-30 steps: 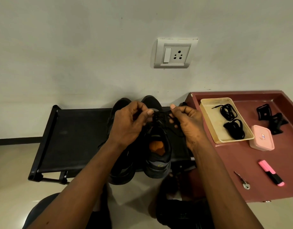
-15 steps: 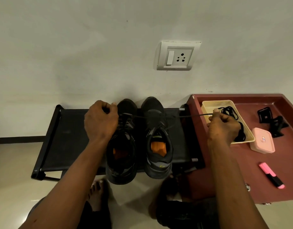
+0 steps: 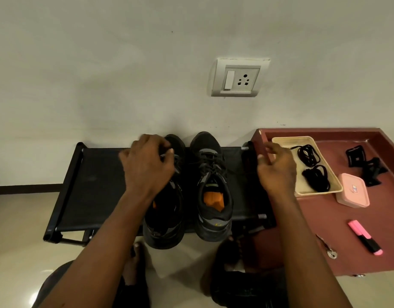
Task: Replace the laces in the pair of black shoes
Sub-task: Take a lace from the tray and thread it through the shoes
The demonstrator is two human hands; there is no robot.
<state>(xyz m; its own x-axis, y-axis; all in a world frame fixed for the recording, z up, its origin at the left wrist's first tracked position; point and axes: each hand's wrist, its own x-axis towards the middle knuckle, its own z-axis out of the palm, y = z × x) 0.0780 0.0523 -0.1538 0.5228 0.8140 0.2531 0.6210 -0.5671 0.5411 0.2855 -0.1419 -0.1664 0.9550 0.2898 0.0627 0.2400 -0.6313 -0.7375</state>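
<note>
A room in a home: a black rack (image 3: pixel 98 181) holding shoes (image 3: pixel 211 185) stands on a glossy floor (image 3: pixel 18 252) against a plain wall (image 3: pixel 102 63), a switch-and-socket plate (image 3: pixel 238 78) above it, a maroon table (image 3: pixel 325 241) beside it.

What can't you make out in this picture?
Head view only.
Laces of the left shoe: covered by the left grip.
Whether the right grip pinches a lace: motion-blurred, unclear.
Label on the pink box: too small to read.

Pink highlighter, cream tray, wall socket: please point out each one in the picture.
pink highlighter (image 3: pixel 359 229): head view, on its pink barrel.
cream tray (image 3: pixel 318 192): head view, on its near rim.
wall socket (image 3: pixel 237 80): head view, on the faceplate between switch and holes.
</note>
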